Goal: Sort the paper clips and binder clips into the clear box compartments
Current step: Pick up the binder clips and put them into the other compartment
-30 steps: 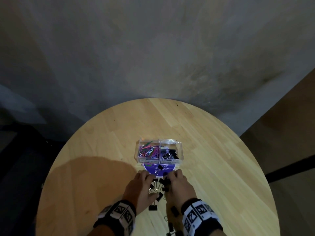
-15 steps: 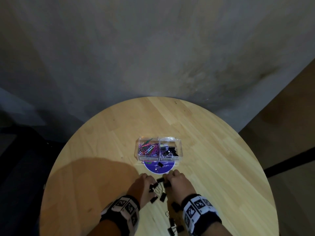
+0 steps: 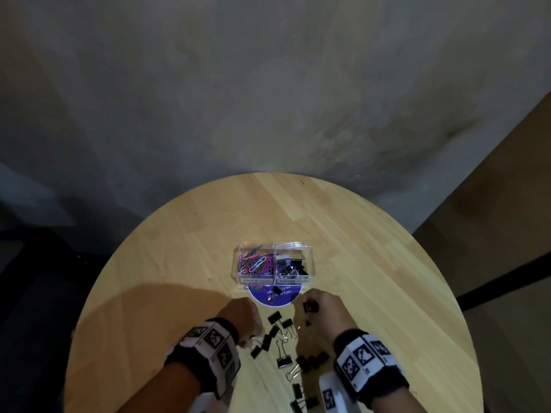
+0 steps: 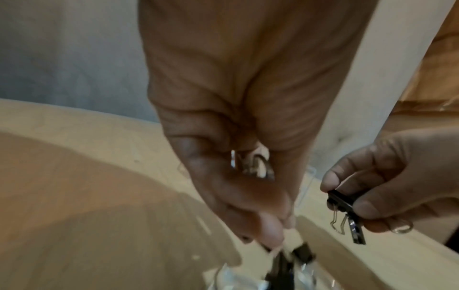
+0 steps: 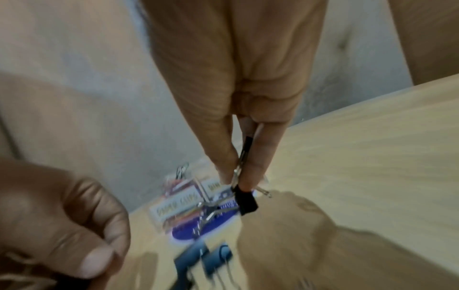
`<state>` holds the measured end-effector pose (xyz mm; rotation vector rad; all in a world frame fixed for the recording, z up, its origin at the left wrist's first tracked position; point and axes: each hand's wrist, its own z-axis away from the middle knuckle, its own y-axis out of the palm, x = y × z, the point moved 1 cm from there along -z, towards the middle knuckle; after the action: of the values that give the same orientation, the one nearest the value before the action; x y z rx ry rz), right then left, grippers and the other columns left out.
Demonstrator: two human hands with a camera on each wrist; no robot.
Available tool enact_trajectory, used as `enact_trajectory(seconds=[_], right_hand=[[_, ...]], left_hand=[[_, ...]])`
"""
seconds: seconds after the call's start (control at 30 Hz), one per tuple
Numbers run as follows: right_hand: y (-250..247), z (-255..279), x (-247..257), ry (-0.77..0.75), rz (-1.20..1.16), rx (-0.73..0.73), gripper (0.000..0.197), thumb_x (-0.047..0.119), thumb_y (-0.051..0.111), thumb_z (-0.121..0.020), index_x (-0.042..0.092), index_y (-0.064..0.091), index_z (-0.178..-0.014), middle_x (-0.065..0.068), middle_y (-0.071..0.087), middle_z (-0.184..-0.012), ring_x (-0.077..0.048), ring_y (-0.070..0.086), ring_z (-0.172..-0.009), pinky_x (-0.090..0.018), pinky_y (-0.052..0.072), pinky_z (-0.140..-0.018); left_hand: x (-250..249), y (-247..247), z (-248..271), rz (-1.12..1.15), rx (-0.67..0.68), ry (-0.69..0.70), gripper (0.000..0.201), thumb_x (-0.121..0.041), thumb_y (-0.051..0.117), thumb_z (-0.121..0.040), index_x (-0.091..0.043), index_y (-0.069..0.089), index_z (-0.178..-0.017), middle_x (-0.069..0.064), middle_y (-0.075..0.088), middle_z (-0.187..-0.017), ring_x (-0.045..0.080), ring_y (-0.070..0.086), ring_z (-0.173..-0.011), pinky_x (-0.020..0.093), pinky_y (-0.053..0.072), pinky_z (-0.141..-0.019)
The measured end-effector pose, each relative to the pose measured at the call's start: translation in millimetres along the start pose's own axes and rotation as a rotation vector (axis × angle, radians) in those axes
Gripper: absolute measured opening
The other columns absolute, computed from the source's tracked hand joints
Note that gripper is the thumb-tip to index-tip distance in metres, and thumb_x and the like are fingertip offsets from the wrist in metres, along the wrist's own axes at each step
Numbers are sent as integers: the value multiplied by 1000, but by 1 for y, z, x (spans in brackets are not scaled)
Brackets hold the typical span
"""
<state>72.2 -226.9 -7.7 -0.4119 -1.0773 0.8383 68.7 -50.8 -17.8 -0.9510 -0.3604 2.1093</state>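
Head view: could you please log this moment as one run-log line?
right hand: pinches small black binder clip | left hand: holds clip, type unclear | clear plastic two-compartment box: partly filled

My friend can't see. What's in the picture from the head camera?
Two hands reach into loose black binder clips on a round wooden table; the right hand pinches one. Beyond sits a clear box, colourful paper clips left, black clips right.

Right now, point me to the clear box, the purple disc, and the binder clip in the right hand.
clear box (image 3: 311, 257): head view, right wall of the box.
purple disc (image 3: 286, 296): head view, bare purple face near its right edge.
binder clip (image 5: 246, 202): right wrist view, black body below the pinching fingertips of the right hand (image 5: 238, 109).
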Motion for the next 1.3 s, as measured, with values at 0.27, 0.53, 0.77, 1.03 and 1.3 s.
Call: enact_trajectory(seconds=[0.27,0.53,0.77,1.03,1.3], right_hand=[[-47,-38,35,-62,-295,-238,23,-6,59,-83,14,57,-93,-1,58,-94,-17,57,-87,-11,39,-62],[-47,-47,35,2,-372,-231,28,0,48,-91,10,59,-115,-13,62,-117,-24,59,-105,-37,49,-96],[-15,20,7,42,235,249,49,41,63,-83,18,43,-122,-2,52,-116,-21,53,-106,-33,47,-89],[56,57,-23,58,328,207,61,28,58,-79,22,26,-131,-9,31,-126,-34,60,-100,-38,49,-80],[38,14,-11,28,203,38,55,20,61,-85,18,34,-133,-9,35,-132,-32,55,-110,-38,49,-89]], left_hand=[[-66,-37,-12,212,-145,151,26,-10,60,-89,-16,57,-64,1,54,-56,3,49,-34,18,44,-41],[-80,-35,-16,272,-336,213,32,-18,59,-90,-8,60,-120,15,67,-116,28,66,-101,35,54,-93],[-13,2,4,-233,-2,126,50,-28,69,-81,-22,51,-127,8,50,-133,21,56,-110,35,47,-100],[15,39,11,-424,13,180,96,-16,72,-77,-27,9,-149,13,25,-139,34,43,-126,39,43,-104],[9,41,-3,-324,-131,264,85,-26,70,-80,-25,18,-148,8,27,-143,24,38,-131,30,38,-107]])
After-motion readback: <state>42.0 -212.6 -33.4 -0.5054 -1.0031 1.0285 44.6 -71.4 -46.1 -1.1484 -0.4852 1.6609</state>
